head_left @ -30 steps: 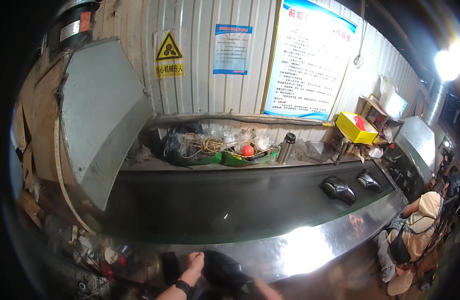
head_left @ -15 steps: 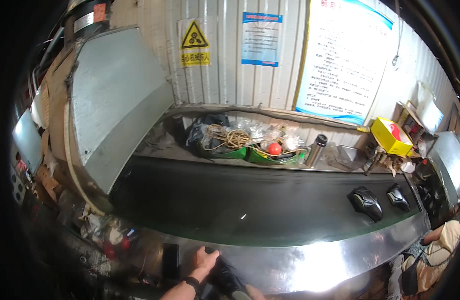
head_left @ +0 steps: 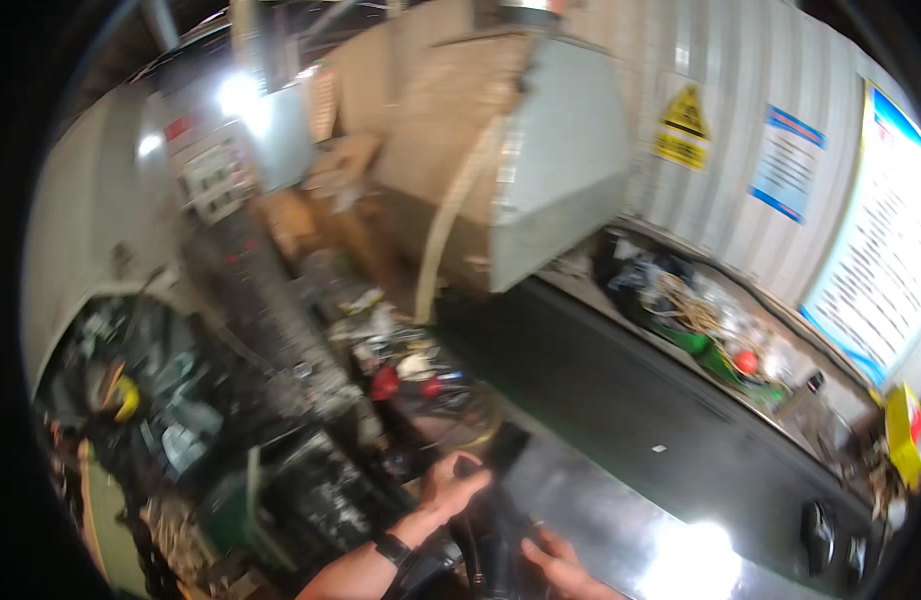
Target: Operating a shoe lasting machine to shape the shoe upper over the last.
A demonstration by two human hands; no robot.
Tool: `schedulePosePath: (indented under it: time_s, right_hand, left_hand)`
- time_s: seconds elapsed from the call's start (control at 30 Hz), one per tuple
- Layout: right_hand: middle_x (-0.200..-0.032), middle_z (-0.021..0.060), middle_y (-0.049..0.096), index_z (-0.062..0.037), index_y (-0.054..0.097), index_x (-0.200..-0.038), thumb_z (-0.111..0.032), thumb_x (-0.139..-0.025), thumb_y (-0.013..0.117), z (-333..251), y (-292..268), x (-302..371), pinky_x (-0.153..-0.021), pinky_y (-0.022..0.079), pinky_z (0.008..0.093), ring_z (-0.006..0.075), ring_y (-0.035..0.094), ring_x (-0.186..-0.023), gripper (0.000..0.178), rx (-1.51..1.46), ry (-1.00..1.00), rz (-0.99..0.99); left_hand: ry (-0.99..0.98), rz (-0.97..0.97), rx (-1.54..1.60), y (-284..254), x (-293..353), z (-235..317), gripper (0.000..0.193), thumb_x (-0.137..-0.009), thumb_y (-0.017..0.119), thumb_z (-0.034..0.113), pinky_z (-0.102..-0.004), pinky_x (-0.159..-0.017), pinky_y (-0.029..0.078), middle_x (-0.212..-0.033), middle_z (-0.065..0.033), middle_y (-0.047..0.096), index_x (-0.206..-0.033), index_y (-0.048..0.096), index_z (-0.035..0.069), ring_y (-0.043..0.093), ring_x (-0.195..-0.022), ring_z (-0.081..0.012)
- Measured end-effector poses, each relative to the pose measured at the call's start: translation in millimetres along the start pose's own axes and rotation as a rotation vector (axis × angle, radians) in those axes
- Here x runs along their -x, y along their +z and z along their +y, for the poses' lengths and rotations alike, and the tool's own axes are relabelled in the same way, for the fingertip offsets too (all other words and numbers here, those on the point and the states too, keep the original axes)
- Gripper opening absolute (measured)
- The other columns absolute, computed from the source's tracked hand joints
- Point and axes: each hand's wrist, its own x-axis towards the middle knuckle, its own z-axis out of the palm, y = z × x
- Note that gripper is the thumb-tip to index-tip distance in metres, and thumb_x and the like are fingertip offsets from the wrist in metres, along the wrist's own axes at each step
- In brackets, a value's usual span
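Both hands are working low at the near edge of the conveyor. The left hand (head_left: 451, 487), a dark watch on its wrist, is curling its grip around the upper end of a black object (head_left: 501, 500); the fingers look wrapped on it, though motion blur is softening the detail. The right hand (head_left: 559, 562) is gripping the same black object lower down, its fingers closed against the side. The object is sitting between the two hands, dark, glossy and elongated, with a flat rectangular end poking up just beyond the left fingertips; what exactly it is, I cannot tell.

It is hanging just above the shiny metal rim (head_left: 621, 520) of the black conveyor belt (head_left: 621, 400). Further out, a yellow triangular warning sign (head_left: 687, 113) with a yellow rectangular label beneath is hanging on the corrugated wall, a blue-and-white rectangular notice (head_left: 786, 163) beside it, and a large blue-bordered white poster (head_left: 881, 260) to the right. A yellow box (head_left: 903, 437) is standing at the far right.
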Motion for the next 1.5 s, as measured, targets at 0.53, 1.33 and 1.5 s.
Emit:
schedulePosePath:
  time_s: [0.53, 1.33, 1.5]
  right_hand:
    - [-0.1, 0.0043, 0.071, 0.0067, 0.063, -0.122, -0.015, -0.1, 0.064, 32.8, 428.2, -40.1, -0.074, 0.05, 0.0232, 0.0079, 0.061, -0.084, 0.031, -0.025, -0.087, -0.415]
    - [-0.114, 0.0075, 0.068, 0.0023, 0.05, -0.14, -0.008, -0.101, 0.057, 54.3, 554.4, -141.8, -0.084, 0.056, 0.0272, 0.0136, 0.067, -0.093, 0.041, -0.013, 0.084, -0.338]
    - [-0.103, 0.0047, 0.066, -0.0005, 0.055, -0.131, -0.007, -0.1, 0.057, 59.7, 551.4, -158.3, -0.073, 0.052, 0.0249, 0.0113, 0.064, -0.083, 0.031, -0.12, 0.074, -0.382]
  left_hand:
    - [0.092, 0.795, 0.965, -388.7, 234.4, -64.4, 0.037, -0.104, 0.052, 0.032, -0.0325, -0.086, 0.053, -0.109, -0.0095, 0.069, -0.114, 0.066, -0.001, 0.065, -0.095, -0.0181]
    - [-0.144, 0.801, 1.448, -446.7, 190.6, -167.7, 0.036, -0.104, 0.052, 0.03, -0.0366, -0.083, 0.055, -0.107, -0.0116, 0.07, -0.116, 0.066, -0.001, 0.067, -0.092, -0.0254]
    - [-0.021, 0.903, 1.43, -441.6, 173.6, -174.7, 0.038, -0.105, 0.05, 0.024, -0.036, -0.087, 0.054, -0.113, -0.0148, 0.067, -0.124, 0.06, -0.007, 0.067, -0.097, -0.0267]
